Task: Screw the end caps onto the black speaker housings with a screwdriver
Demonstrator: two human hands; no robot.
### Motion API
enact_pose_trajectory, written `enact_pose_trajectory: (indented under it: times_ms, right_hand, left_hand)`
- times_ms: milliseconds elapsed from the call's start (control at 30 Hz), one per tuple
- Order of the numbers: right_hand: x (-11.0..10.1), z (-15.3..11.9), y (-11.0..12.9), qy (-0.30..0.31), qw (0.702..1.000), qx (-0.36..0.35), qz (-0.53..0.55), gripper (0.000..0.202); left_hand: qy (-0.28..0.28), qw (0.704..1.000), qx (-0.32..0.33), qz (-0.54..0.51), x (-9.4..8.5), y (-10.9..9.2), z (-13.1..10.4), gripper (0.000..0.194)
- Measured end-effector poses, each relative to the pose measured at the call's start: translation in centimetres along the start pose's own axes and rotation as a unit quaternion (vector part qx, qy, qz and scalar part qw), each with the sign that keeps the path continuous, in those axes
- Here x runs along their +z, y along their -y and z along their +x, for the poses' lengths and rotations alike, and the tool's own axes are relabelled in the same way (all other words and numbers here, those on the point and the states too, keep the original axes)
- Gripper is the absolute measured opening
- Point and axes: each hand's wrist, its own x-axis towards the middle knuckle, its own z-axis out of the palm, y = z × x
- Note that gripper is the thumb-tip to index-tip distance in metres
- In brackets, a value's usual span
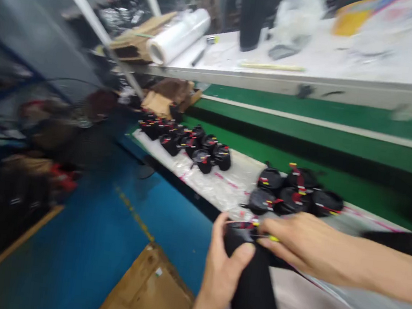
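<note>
Black pouch (258, 296), perhaps; pale bench (239, 171), blue floor (176, 228)
</note>
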Motion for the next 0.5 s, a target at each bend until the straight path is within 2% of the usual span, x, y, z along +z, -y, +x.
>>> enact_pose_trajectory:
  times_ms: [67, 167, 333, 500]
  right_hand:
    - [-1.1, 0.9, 0.6, 0.061, 0.998, -0.034, 0.004, 0.025]
    - [-1.8, 1.9, -0.6, 0.102, 0.994, -0.036, -0.018, 0.033]
    - [-1.9, 1.6, -1.4, 0.148, 0.988, -0.02, -0.037, 0.039]
    - [-1.8, 1.4, -1.2, 0.146, 0.988, -0.036, -0.047, 0.036]
  left_hand:
    - [-0.042, 0.999, 0.005, 0.031, 0.0, 0.2, 0.5, 0.082]
    - [-0.083, 0.994, -0.012, 0.073, 0.1, 0.7, 2.0, 0.078]
    - [-0.08, 0.99, -0.027, 0.111, 0.5, 0.1, 2.8, 0.081]
    - [-0.091, 0.986, -0.029, 0.133, 0.9, -0.6, 2.7, 0.085]
